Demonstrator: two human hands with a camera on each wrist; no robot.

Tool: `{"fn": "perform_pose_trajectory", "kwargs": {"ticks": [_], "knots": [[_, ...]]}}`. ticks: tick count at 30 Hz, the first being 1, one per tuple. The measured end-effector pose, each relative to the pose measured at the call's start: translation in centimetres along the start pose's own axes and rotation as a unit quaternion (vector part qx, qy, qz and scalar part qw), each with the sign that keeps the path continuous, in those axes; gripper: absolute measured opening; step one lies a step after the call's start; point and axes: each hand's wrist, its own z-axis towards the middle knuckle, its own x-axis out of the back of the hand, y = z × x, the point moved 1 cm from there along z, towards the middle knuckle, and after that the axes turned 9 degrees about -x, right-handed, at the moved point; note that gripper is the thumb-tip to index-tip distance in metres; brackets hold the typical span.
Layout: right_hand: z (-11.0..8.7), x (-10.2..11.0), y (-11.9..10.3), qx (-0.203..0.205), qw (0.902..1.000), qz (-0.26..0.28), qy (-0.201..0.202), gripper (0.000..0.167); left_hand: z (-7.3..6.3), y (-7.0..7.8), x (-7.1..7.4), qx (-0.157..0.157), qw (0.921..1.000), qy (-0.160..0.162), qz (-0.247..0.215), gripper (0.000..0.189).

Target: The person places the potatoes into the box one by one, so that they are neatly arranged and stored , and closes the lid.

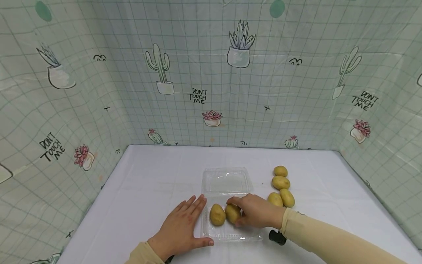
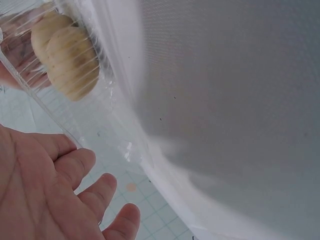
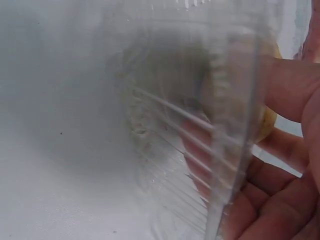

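R hand [image 1: 255, 211] grips a potato [image 1: 232, 214] in the box [image 1: 227, 235] beside a 2nd potato [image 1: 217, 215]. L hand [image 1: 182, 225], fingers straight & spread, is at box's L edge; lid [image 1: 225, 181] lies back. 4 more potatoes [image 1: 281, 182] sit on tabletop [image 1: 158, 172], R of box.

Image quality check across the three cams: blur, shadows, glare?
Head: fairly even light, with the potato in the right hand reasonably clear, but the clear container low-contrast against the white cloth. Left wrist: broad grey shadow over the cloth, small glints on the container. Right wrist: softest, hazy, with the container's wall blurring the potato behind it.
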Motion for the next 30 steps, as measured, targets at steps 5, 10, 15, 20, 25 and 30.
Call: {"fn": "perform_pose_trajectory", "kwargs": {"ticks": [5, 10, 15, 20, 25, 30], "knots": [[0.11, -0.12, 0.09, 0.009, 0.9999, 0.005, 0.010, 0.058, 0.09, -0.10, -0.19, 0.001, 1.0000, -0.004, 0.004, 0.111], [0.25, -0.44, 0.24, 0.008, 0.9997, 0.007, 0.023, 0.057, 0.11, -0.09, -0.21, 0.000, 1.0000, -0.003, 0.005, 0.111], [0.34, -0.66, 0.36, 0.014, 0.9994, 0.000, 0.032, 0.058, 0.06, -0.01, -0.16, 0.001, 1.0000, 0.000, 0.004, 0.111], [0.46, -0.78, 0.34, 0.020, 0.9992, 0.000, 0.035, 0.058, 0.05, 0.03, -0.18, 0.001, 1.0000, 0.001, 0.003, 0.111], [0.60, -0.84, 0.25, 0.019, 0.9992, 0.002, 0.035, 0.058, 0.04, 0.03, -0.19, 0.000, 1.0000, 0.004, 0.002, 0.110], [0.66, -0.88, 0.19, 0.019, 0.9992, 0.000, 0.036, 0.059, 0.00, 0.02, -0.17, 0.002, 1.0000, 0.004, -0.001, 0.110]]}}
